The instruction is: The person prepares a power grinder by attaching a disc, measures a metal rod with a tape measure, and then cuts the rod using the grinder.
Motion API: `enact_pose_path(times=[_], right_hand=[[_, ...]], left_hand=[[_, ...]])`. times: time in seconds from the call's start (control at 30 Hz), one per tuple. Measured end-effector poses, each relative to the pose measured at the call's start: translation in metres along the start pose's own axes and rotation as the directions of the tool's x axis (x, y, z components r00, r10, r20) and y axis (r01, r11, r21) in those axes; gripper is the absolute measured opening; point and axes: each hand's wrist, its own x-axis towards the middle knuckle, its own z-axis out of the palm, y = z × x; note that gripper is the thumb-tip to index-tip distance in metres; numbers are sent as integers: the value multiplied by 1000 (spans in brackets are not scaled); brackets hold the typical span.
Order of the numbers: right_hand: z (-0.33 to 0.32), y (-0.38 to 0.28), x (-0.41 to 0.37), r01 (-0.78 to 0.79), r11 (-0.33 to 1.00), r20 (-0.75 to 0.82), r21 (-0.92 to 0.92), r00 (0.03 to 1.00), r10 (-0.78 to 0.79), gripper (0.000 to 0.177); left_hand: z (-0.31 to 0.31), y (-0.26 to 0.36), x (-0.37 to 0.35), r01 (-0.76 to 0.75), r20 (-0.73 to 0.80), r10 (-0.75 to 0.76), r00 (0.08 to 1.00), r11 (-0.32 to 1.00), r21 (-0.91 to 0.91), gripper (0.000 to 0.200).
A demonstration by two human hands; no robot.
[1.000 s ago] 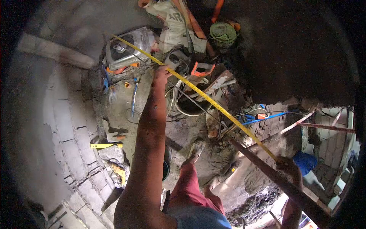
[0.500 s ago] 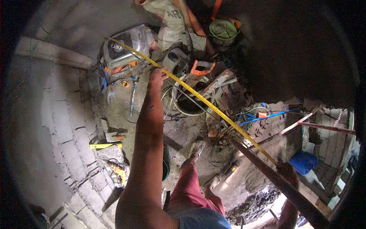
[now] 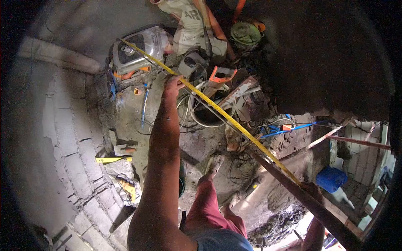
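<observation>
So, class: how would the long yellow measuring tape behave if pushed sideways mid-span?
The long yellow measuring tape looks thin, so probably light and easily flexed sideways. It runs straight between the left hand and right hand, so it seems taut and would likely spring back. Beyond the left hand it juts straight, suggesting some stiffness.

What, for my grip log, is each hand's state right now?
Left hand: closed, pinching the yellow metal measuring tape.
Right hand: closed on the tape's far end, partly hidden behind the brown wooden beam.
</observation>
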Motion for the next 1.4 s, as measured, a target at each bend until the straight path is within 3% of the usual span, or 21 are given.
enact_pose_path(times=[0.07, 0.17, 0.57, 0.67, 1.0, 1.07, 1.4], right_hand=[[8, 6, 1, 2, 1000, 4, 4, 1000, -2, 40], [15, 1, 7, 5, 1000, 13, 9, 1000, -5, 40], [36, -2, 35, 34, 999, 37, 4, 999, -34, 40], [43, -10, 39, 36, 999, 43, 8, 998, -37, 41], [63, -41, 66, 59, 998, 71, 14, 996, -60, 41], [67, -49, 73, 65, 998, 76, 16, 995, -66, 41], [66, -103, 93, 86, 996, 100, -10, 991, -85, 41]], left_hand=[[3, 13, -6, 152, -102, -187, 977, 947, -284, 38], [-1, 7, -11, 101, -72, -130, 989, 945, -312, 33], [2, 7, -6, 68, -166, -124, 978, 950, -306, 28], [-5, 5, 0, 106, -115, -144, 983, 951, -289, 28], [-3, 12, -9, 153, -156, -198, 968, 953, -260, 28], [-2, 16, -17, 118, -126, -167, 978, 938, -326, 27], [2, -9, -21, 167, -102, -204, 974, 942, -290, 29]])
